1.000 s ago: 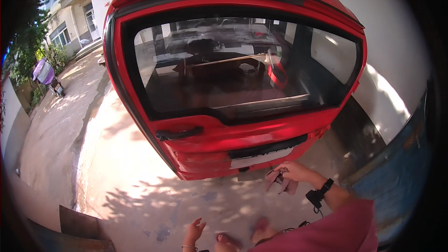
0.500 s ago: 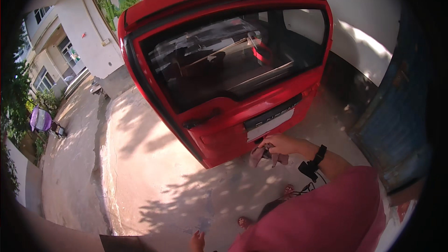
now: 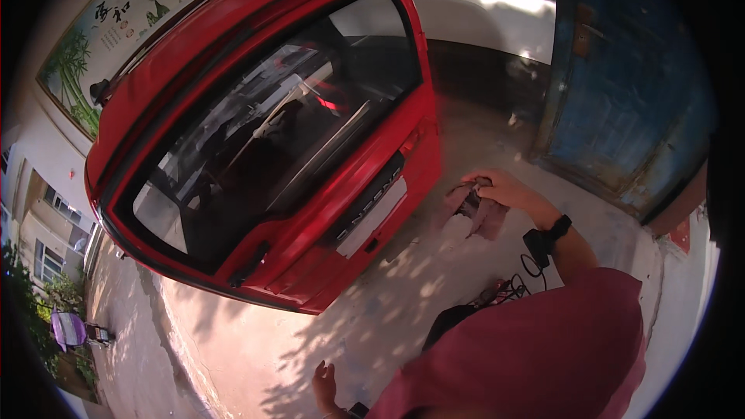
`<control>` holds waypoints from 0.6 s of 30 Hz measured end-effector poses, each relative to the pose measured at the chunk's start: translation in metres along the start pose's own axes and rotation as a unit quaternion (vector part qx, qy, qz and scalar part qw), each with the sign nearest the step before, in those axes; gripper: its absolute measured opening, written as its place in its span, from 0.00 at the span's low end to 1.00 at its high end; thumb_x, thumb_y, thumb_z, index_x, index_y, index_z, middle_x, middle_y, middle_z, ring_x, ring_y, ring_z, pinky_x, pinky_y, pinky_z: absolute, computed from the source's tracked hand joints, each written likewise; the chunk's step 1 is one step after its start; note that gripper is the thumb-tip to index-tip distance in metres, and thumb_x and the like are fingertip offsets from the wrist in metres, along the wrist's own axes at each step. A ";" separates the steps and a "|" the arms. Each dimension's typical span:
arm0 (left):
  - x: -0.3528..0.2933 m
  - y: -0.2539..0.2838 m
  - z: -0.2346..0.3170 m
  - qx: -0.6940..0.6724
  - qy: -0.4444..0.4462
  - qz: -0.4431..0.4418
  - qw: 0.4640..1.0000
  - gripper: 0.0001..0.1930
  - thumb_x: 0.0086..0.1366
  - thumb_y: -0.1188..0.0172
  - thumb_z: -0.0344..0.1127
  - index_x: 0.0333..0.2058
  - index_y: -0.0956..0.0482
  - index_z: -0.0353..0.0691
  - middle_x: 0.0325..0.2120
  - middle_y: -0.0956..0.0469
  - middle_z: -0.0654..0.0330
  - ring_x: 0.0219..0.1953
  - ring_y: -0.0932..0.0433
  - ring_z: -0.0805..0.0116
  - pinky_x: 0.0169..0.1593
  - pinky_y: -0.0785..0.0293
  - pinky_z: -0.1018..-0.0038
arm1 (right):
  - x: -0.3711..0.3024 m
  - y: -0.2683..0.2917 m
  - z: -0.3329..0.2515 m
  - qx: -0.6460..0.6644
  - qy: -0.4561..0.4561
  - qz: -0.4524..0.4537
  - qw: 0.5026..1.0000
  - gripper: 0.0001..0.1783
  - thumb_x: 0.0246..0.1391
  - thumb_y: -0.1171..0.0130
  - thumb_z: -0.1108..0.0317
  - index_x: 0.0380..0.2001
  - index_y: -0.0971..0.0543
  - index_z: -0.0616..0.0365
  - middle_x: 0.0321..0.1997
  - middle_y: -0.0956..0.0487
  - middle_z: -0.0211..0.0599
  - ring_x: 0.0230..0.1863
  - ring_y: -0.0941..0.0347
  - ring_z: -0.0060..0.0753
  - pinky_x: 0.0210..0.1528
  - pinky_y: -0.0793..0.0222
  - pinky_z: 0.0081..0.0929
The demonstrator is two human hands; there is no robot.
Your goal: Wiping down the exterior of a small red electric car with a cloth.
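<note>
My right hand (image 3: pixel 493 188) is closed on a crumpled, dull pink-brown cloth (image 3: pixel 487 219) with darker patches. It holds the cloth out past the right rear corner of a red van (image 3: pixel 310 264), apart from the bodywork. Cloth folds hide part of the fingers. Low in the view, my left hand (image 3: pixel 324 382) is raised off to the left, fingers loosely apart and nothing in it. The van's tailgate, with its dark rear window (image 3: pixel 272 132) and pale plate (image 3: pixel 372 217), faces me.
To the right stands a worn blue metal door (image 3: pixel 628 101) beside a white wall. Black cables (image 3: pixel 516 287) hang near my right wrist. A purple-covered vehicle (image 3: pixel 68 330) is parked far left near plants. A painted panel (image 3: pixel 101 31) hangs behind the van.
The view has swung right and tilted, so the van sits further left. My right hand has carried the cloth away from the tailgate, to the right, and the cloth hangs more spread out.
</note>
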State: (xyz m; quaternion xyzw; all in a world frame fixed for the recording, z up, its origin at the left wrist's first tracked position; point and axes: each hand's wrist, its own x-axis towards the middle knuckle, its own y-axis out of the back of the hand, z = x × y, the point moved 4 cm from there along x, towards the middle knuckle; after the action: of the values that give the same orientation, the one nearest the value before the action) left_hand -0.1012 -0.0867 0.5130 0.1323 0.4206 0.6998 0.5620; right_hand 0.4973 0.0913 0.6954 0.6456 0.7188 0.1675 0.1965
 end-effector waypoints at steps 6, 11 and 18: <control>0.032 -0.052 0.235 -0.020 -0.118 0.005 0.993 0.20 0.66 0.44 0.41 0.51 0.25 0.33 0.46 0.22 0.46 0.49 0.23 0.53 0.52 0.29 0.67 | -0.012 0.159 0.127 0.120 -0.051 0.148 0.980 0.24 0.49 0.51 0.74 0.53 0.26 0.59 0.45 0.23 0.35 0.45 0.29 0.26 0.49 0.33 0.22; 0.044 -0.113 0.418 -0.064 -0.206 -0.092 0.972 0.20 0.67 0.45 0.39 0.52 0.27 0.32 0.47 0.22 0.50 0.49 0.23 0.60 0.53 0.29 0.70 | 0.009 0.251 0.162 0.267 -0.033 0.155 0.951 0.24 0.55 0.51 0.73 0.57 0.30 0.62 0.50 0.26 0.36 0.48 0.29 0.26 0.47 0.31 0.23; 0.095 -0.176 0.584 -0.111 -0.334 -0.050 0.935 0.22 0.65 0.42 0.35 0.55 0.29 0.33 0.49 0.23 0.49 0.49 0.22 0.61 0.53 0.29 0.71 | 0.083 0.296 0.334 0.717 -0.087 0.177 0.669 0.17 0.64 0.53 0.57 0.48 0.27 0.57 0.47 0.23 0.34 0.48 0.26 0.36 0.46 0.26 0.38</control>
State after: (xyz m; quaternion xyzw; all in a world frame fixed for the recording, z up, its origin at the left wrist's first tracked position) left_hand 0.3703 0.2577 0.7127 0.2736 0.1346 0.6284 0.7157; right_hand 0.9115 0.2025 0.5471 0.7146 0.4691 -0.4246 -0.2984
